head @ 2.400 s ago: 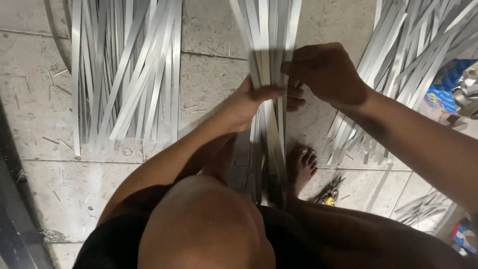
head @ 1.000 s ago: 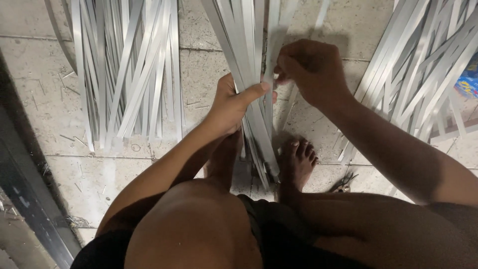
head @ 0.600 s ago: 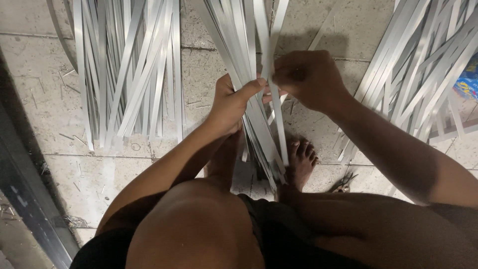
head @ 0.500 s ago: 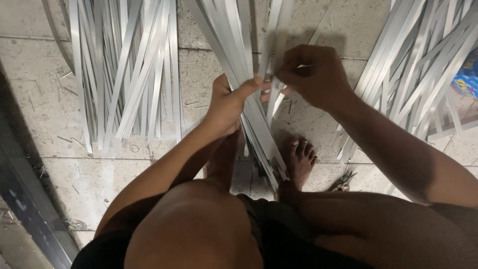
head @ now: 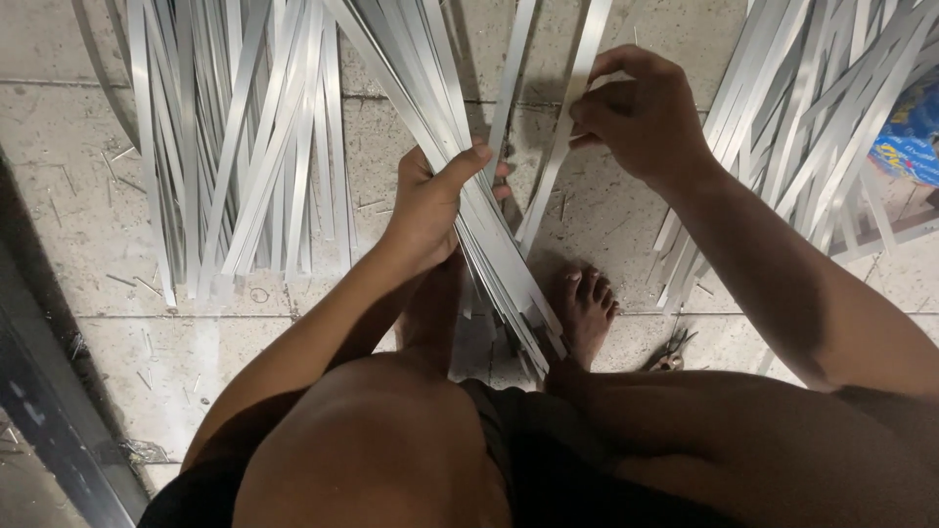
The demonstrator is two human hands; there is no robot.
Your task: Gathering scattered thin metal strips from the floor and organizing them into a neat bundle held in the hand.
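At the centre of the view, a bundle (head: 489,244) of flat grey strips runs diagonally from the top edge down to the floor (head: 176,362), its lower end between the person's bare foot (head: 585,313) and shin. The left hand (head: 430,205) is closed around the bundle at mid-length, thumb across the upper face, fingers wrapped beneath. Just to the right of the bundle, a single strip (head: 562,137) stands apart from it, rising from near the bundle to the top edge. The right hand (head: 641,117) is closed on this strip, pinching it between thumb and fingertips, level with and slightly above the left hand. The two hands are near each other but not touching.

A left pile (head: 235,147) of similar strips lies on the tiled floor beside the left forearm. A right pile (head: 812,127) lies fanned out behind the right forearm. A blue packet (head: 915,137) lies at the right edge, partly under that pile. Small metal offcuts are scattered over the tiles.
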